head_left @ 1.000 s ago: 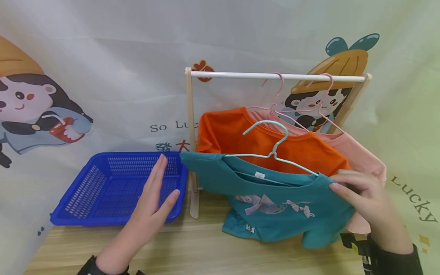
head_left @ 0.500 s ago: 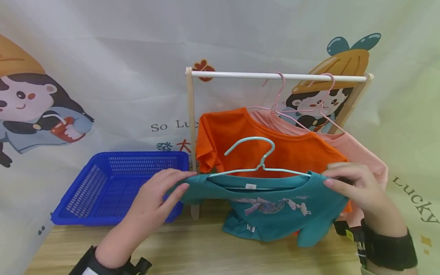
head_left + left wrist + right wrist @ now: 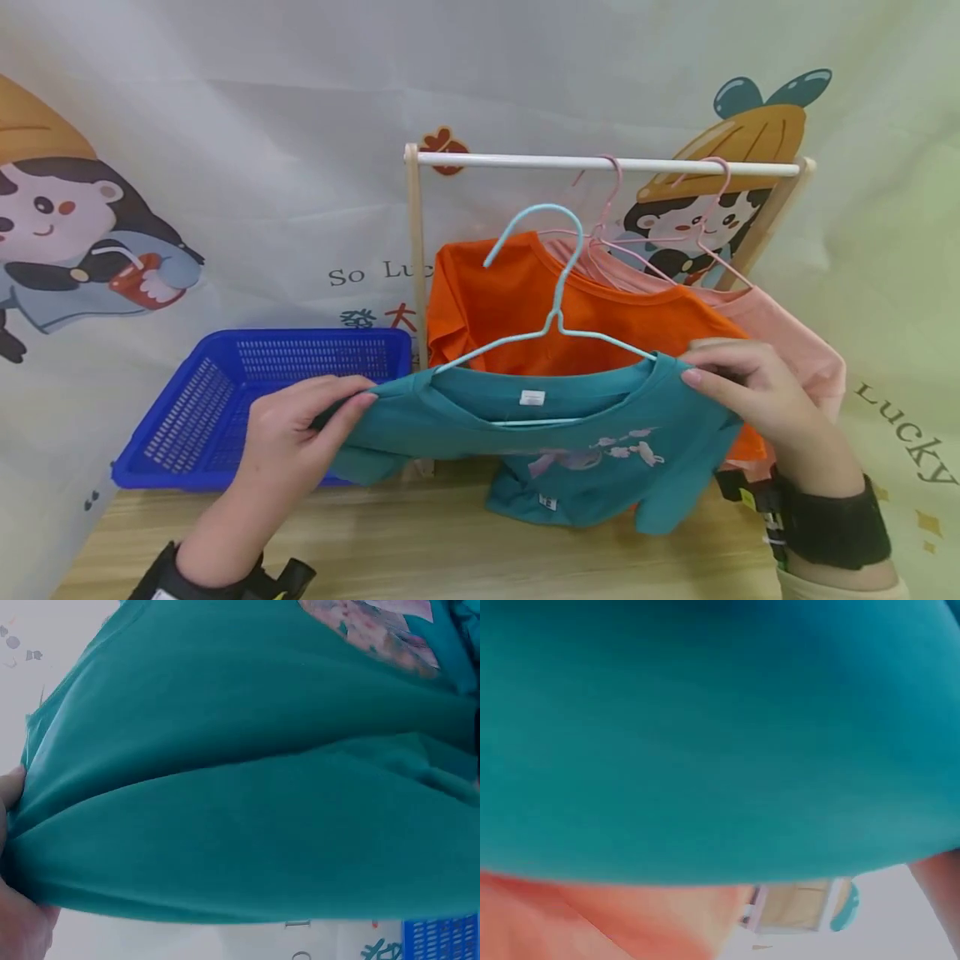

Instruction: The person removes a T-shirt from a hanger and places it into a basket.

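A teal shirt [image 3: 465, 425] with a printed front is stretched between both hands, in front of the rack. Inside its neckline sits a light blue hanger [image 3: 558, 308], its hook standing up free of the rail. My left hand [image 3: 288, 433] pinches the shirt's left shoulder between thumb and fingers. At the opposite shoulder my right hand [image 3: 765, 400] pinches the fabric the same way. In the left wrist view the teal cloth [image 3: 247, 825] fills most of the picture, with fingers at the left edge. Teal cloth [image 3: 705, 765] covers most of the right wrist view.
Behind the shirt stands a rack with a white rail [image 3: 525, 160]. An orange shirt [image 3: 495, 300] and a pink shirt [image 3: 795, 333] hang there on pink hangers. A blue basket [image 3: 157, 433] stands left of the rack on the wooden table [image 3: 390, 550], before a printed cloth backdrop.
My left hand came from beside the shirt to pinch its left shoulder. The shirt shifted left and is pulled wider. The hanger's hook dipped, then rose upright. My right hand kept its pinch, moving slightly left.
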A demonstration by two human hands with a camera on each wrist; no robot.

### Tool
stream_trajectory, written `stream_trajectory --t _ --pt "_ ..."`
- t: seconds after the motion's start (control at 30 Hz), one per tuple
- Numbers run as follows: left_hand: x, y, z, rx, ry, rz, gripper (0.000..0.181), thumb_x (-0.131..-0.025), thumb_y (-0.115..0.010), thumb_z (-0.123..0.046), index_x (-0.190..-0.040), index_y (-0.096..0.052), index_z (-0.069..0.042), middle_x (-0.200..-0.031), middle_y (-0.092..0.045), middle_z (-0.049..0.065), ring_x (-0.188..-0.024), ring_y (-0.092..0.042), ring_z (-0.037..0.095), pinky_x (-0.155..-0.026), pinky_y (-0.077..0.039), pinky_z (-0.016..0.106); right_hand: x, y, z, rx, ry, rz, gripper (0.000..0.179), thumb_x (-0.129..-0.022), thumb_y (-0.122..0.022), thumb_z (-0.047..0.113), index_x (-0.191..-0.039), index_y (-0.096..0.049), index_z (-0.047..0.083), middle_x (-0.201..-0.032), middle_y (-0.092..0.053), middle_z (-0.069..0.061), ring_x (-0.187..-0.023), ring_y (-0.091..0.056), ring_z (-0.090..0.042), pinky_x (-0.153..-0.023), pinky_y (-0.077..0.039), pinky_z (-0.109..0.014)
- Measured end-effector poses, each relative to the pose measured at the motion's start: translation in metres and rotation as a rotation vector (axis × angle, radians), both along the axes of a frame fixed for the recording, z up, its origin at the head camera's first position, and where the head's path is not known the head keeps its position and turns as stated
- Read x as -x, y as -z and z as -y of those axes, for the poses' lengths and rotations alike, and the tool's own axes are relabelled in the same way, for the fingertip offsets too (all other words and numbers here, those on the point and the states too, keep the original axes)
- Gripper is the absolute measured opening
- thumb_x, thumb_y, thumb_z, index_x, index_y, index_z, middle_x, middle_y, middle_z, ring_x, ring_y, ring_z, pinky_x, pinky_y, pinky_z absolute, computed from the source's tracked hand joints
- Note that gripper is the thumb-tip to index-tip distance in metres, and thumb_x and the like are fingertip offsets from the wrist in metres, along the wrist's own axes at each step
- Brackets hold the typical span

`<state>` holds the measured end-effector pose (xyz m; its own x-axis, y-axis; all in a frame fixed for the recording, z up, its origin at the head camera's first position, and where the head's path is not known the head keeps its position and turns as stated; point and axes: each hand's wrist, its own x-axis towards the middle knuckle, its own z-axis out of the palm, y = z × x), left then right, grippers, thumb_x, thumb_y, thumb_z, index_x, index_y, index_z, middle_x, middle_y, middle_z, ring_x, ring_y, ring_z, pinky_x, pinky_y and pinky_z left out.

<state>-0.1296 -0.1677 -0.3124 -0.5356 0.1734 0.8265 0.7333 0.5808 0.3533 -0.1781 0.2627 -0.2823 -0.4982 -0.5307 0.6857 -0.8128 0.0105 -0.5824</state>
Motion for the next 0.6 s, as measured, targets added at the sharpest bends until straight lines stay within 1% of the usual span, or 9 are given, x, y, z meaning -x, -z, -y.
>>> stream_trajectory --t 0.07,0.13,0.2,0.3,0.37,0.47,0.53,0.6 --pt "0.000 0.001 -0.001 -0.023 -0.028 -0.005 0.018 -0.073 -0.074 0.001 -0.088 -0.073 -0.008 -0.084 -0.068 -0.001 -0.081 -0.062 0.008 -0.076 -0.047 0.017 -0.002 -0.005 0.007 -0.093 0.081 -0.052 0.028 -0.078 -0.058 -0.017 -0.096 -0.068 0.002 -0.082 -0.059 -0.007 -0.076 -0.051 -0.012 -0.062 -0.041 -0.020" --pt "0.000 0.001 -0.002 -0.047 -0.054 0.002 0.017 -0.073 -0.073 0.001 -0.087 -0.073 -0.009 -0.083 -0.068 -0.003 -0.081 -0.062 0.007 -0.075 -0.046 0.016 -0.004 -0.009 0.014 -0.196 0.174 -0.106 0.031 -0.075 -0.061 -0.016 -0.095 -0.068 0.006 -0.084 -0.060 -0.003 -0.078 -0.052 -0.010 -0.065 -0.043 -0.019" --pt "0.000 0.001 -0.002 -0.062 -0.067 0.011 0.017 -0.074 -0.073 0.002 -0.087 -0.073 -0.010 -0.083 -0.068 -0.005 -0.081 -0.062 0.005 -0.074 -0.047 0.015 -0.006 -0.012 0.021 -0.272 0.252 -0.127 0.033 -0.074 -0.065 -0.014 -0.098 -0.067 0.009 -0.088 -0.061 0.002 -0.081 -0.052 -0.008 -0.067 -0.044 -0.019" --pt "0.001 0.002 -0.004 -0.060 -0.075 0.010 0.018 -0.073 -0.074 0.002 -0.087 -0.073 -0.009 -0.083 -0.068 -0.005 -0.080 -0.062 0.005 -0.074 -0.047 0.016 -0.006 -0.013 0.029 -0.341 0.343 -0.144 0.037 -0.075 -0.069 -0.006 -0.108 -0.066 0.012 -0.092 -0.060 0.010 -0.085 -0.051 -0.004 -0.069 -0.045 -0.019" --pt "0.001 0.003 -0.005 -0.052 -0.073 -0.004 0.018 -0.072 -0.074 0.002 -0.087 -0.073 -0.009 -0.083 -0.068 -0.005 -0.079 -0.062 0.005 -0.073 -0.047 0.016 -0.004 -0.014 0.037 -0.341 0.358 -0.149 0.038 -0.077 -0.069 -0.002 -0.113 -0.066 0.012 -0.092 -0.059 0.013 -0.085 -0.050 -0.003 -0.070 -0.045 -0.020" --pt "0.002 0.004 -0.007 -0.042 -0.063 -0.022 0.019 -0.072 -0.075 0.001 -0.087 -0.074 -0.010 -0.082 -0.068 -0.005 -0.079 -0.061 0.004 -0.073 -0.048 0.017 -0.003 -0.019 0.050 -0.315 0.342 -0.136 0.036 -0.081 -0.067 0.001 -0.115 -0.065 0.011 -0.095 -0.061 0.013 -0.084 -0.052 -0.002 -0.069 -0.046 -0.021" --pt "0.003 0.005 -0.008 -0.039 -0.046 -0.034 0.019 -0.072 -0.075 0.001 -0.087 -0.073 -0.010 -0.082 -0.068 -0.005 -0.079 -0.061 0.004 -0.072 -0.048 0.017 -0.003 -0.024 0.061 -0.295 0.322 -0.098 0.033 -0.084 -0.066 0.003 -0.115 -0.066 0.011 -0.098 -0.063 0.012 -0.084 -0.054 -0.003 -0.069 -0.048 -0.022" --pt "0.003 0.006 -0.010 -0.034 -0.027 -0.044 0.019 -0.072 -0.074 0.001 -0.087 -0.073 -0.010 -0.082 -0.068 -0.004 -0.079 -0.062 0.005 -0.073 -0.048 0.017 -0.003 -0.028 0.072 -0.286 0.308 -0.040 0.029 -0.086 -0.064 0.007 -0.114 -0.066 0.012 -0.100 -0.064 0.009 -0.084 -0.057 -0.004 -0.070 -0.049 -0.022"
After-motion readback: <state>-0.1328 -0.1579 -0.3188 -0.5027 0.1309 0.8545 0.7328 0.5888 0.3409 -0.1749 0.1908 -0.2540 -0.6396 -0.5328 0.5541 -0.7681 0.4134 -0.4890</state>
